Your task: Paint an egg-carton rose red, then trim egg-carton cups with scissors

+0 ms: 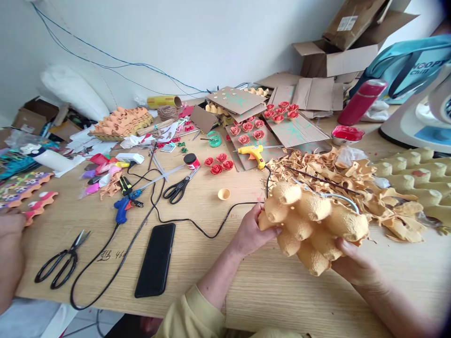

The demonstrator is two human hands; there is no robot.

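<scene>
A piece of yellow-orange egg carton (310, 220), its rounded cups facing me, is held up off the table between both hands. My left hand (252, 230) grips its left edge, thumb across the front and the other fingers partly hidden behind. At the lower right edge my right hand (359, 263) holds it with the thumb in front; the rest of those fingers are mostly out of sight. Behind the carton lies a heap of torn carton scraps (398, 206). One small cut cup (224, 194) sits on the table left of my left hand.
A yellow glue gun (254, 154) rests on cardboard near red paper roses (221, 163). Black scissors (179, 185), a blue glue gun (122, 206), its cable and a phone (155, 260) lie to the left. Another person's arm (10, 258) reaches in at far left, near more scissors (63, 263).
</scene>
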